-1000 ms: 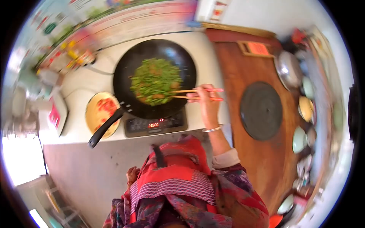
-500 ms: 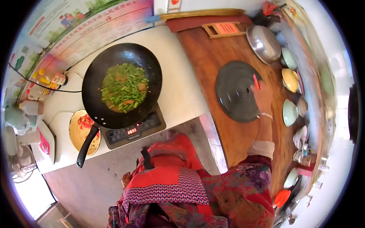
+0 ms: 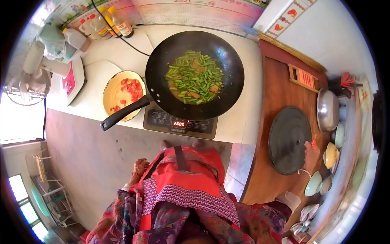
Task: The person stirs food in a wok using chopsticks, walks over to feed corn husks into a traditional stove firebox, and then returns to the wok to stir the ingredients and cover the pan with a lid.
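Note:
My right hand (image 3: pixel 312 156) is closed on a thin red stick-like thing (image 3: pixel 313 141), whose kind I cannot make out. It is at the right edge of a dark round lid (image 3: pixel 284 130) with a small knob, lying on the wooden table. Down beside the red apron (image 3: pixel 191 179) hangs my left hand (image 3: pixel 141 166), fingers loosely bent and holding nothing. A black wok (image 3: pixel 195 107) with chopped green beans (image 3: pixel 195 75) and brown pieces sits on an induction cooker (image 3: pixel 178 124) reading 2600.
Left of the wok, its handle (image 3: pixel 126 113) overhangs a yellowish bowl (image 3: pixel 111 91) with chopped red pieces. Several bottles (image 3: pixel 122 26) stand behind. Along the right of the wooden table (image 3: pixel 260 175) are a metal basin (image 3: pixel 328 110), several bowls (image 3: pixel 313 184) and a wooden frame with an orange panel (image 3: pixel 304 78).
The view has swung left, so the wok and lid appear farther right. My right hand, with the red thing, has shifted from over the lid to its right edge. More of my left hand shows.

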`<state>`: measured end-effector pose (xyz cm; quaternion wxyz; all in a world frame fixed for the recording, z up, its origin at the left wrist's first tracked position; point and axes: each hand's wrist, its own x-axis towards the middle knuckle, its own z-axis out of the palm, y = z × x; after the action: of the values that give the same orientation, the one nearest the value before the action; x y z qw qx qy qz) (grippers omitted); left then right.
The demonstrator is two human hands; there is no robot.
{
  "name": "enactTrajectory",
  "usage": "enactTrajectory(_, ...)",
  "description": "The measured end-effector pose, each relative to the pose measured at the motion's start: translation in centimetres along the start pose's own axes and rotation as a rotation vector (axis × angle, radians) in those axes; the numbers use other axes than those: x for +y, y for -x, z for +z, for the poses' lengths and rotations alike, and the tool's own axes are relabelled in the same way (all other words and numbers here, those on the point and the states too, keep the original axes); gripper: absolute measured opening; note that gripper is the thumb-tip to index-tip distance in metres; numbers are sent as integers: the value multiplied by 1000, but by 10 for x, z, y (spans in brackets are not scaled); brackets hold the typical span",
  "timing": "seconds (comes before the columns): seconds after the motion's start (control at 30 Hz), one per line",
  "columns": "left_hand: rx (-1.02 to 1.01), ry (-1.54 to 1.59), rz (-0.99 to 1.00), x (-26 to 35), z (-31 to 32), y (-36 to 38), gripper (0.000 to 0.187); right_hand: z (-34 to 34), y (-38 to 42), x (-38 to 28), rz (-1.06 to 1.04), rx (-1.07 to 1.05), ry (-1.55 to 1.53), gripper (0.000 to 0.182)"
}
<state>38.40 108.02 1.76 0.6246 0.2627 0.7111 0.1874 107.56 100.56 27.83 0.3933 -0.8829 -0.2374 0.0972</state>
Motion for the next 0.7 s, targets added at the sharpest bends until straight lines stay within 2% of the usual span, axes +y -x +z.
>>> enactTrajectory(0.07,-3,19,-10,-2,0,0,33,-3,3,-45,45,-45,-65,9)
enactTrajectory(0.13,6,32,-31,4,1,2,33,-2,-5,-58,-5,-39,-114,9)
enactTrajectory(0.2,7,34,-24,-1,-2,0,33,8,12,-129,-15,11,-145,10)
enactTrajectory(0.27,-11,29,-20,2,-4,-5,33,19,14,-170,-98,-34,-147,13)
enactTrajectory(0.4,6,133,-21,-2,-14,-5,33,71,16,-239,-459,-107,-50,14)
enactTrajectory(0.47,16,184,-5,-5,-17,-2,33,106,30,-276,-570,-103,9,21)
enactTrajectory(0.53,49,171,-25,-5,-22,3,33,139,34,-300,-643,-156,64,23)
enactTrajectory(0.6,87,157,-43,-9,-31,5,33,174,38,-312,-791,-106,181,24)
enactTrajectory(0.7,107,240,-92,-18,-44,13,33,217,58,-328,-821,-59,352,23)
